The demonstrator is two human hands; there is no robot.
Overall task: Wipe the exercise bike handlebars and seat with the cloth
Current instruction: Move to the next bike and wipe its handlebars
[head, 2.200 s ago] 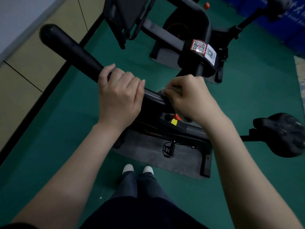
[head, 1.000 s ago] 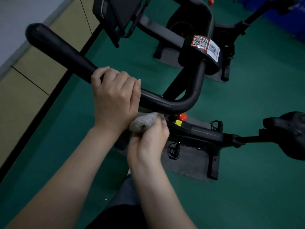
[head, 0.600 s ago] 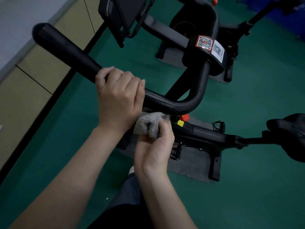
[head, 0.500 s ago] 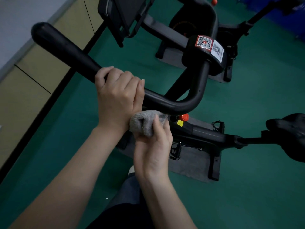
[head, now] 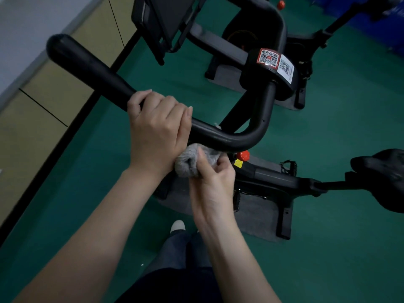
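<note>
Wiping the handlebars, seat not yet reached

Left hand [head: 156, 130] grips the handlebars [head: 218, 136]; right hand [head: 213, 176] pinches the cloth [head: 188, 159] beneath them; the seat [head: 380, 169] looks untouched.

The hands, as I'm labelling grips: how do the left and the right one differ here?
The left hand wraps the black handlebar; the right hand pinches the grey cloth. The left hand sits on top of the bar, knuckles up; the right hand is lower, just beneath the bar. Both are bare, with fingers curled on something.
</note>
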